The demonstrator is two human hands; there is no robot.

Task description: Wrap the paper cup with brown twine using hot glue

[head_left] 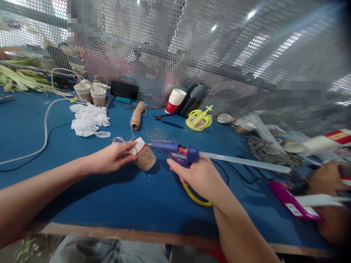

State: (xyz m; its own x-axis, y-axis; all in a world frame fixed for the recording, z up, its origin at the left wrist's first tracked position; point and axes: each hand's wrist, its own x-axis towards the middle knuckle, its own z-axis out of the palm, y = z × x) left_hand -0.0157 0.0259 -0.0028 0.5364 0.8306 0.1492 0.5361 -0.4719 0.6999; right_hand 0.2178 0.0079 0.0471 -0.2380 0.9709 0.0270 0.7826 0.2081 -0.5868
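Note:
My left hand [111, 157] holds a paper cup [143, 154] lying on its side on the blue table [115, 197]; the cup is mostly wrapped in jute twine, with a bare white and red band near my fingers. My right hand [199, 176] grips a blue hot glue gun [175, 151] with a long clear glue stick [246, 162] out the back. The gun's nozzle touches the cup at the edge of the twine wrap. A loose twine strand runs from the cup toward a twine spool [136, 115] farther back.
Behind lie crumpled white plastic [88, 121], two twine-wrapped cups [91, 93], a white cable [45, 124], a stack of red-and-white cups [174, 100], pliers [167, 120], a yellow crown shape [199, 119]. Another person's hand [327, 179] and a purple package [293, 202] are at right. A perforated metal screen [219, 47] backs the table.

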